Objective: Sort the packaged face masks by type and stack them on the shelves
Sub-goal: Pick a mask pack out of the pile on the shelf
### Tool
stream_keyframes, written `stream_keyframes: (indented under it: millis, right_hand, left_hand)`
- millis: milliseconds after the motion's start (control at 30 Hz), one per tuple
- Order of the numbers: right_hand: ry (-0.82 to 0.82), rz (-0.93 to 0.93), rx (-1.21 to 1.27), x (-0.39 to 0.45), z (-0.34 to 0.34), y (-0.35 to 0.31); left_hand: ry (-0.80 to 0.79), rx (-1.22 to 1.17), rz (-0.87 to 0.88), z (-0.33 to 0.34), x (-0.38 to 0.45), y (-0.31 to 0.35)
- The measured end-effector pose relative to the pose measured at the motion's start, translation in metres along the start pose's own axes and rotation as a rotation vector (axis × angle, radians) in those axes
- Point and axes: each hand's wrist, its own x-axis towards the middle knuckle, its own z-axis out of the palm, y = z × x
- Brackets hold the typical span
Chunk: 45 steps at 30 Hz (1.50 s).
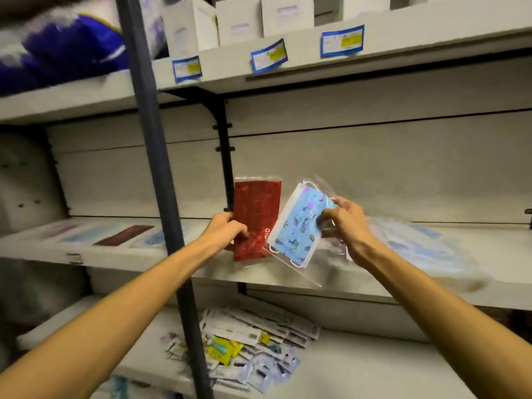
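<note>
Grey shelf [359,286] runs wide at chest level, with a loose heap of pale blue packs [426,249] lying flat on it to my right and flat rows of sorted packs [115,234] to my left. My left hand [227,230] grips the red mask pack [254,217] upright, long axis vertical. My right hand [342,223] pinches the blue printed mask pack [299,226], tilted, its lower corner overlapping the red one. I judge the blue heap sits nearer my right fingers [324,217]
</note>
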Motion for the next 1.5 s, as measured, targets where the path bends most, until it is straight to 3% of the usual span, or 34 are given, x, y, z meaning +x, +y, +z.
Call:
stream_keyframes:
  millis: [333,567,733,833,967,1200,1500]
  right_hand:
    - [-0.265,0.000,-0.128,-0.038,0.165,0.013]
    - [-0.273,0.038,-0.221,-0.038,0.270,0.027]
    - [-0.337,0.131,-0.343,-0.036,0.328,0.073]
    - [-0.348,0.078,-0.452,-0.026,0.358,0.097]
    - [-0.270,-0.056,-0.439,0.006,0.398,0.107]
    - [-0.040,-0.075,-0.382,0.084,0.451,0.128]
    - [0.181,0.088,-0.654,0.132,0.471,0.168]
  left_hand:
    - [0.098,-0.001,-0.048,-0.160,-0.041,-0.090]
    - [0.229,-0.035,-0.148,-0.241,-0.035,-0.137]
    - [0.302,-0.009,-0.185,-0.275,-0.020,-0.178]
    - [0.293,0.049,-0.176,-0.299,0.001,-0.199]
    - [0.298,0.092,-0.206,-0.329,0.045,-0.215]
    - [0.235,0.184,-0.118,-0.360,0.127,-0.230]
    - [0.170,0.628,0.068,-0.369,0.195,-0.264]
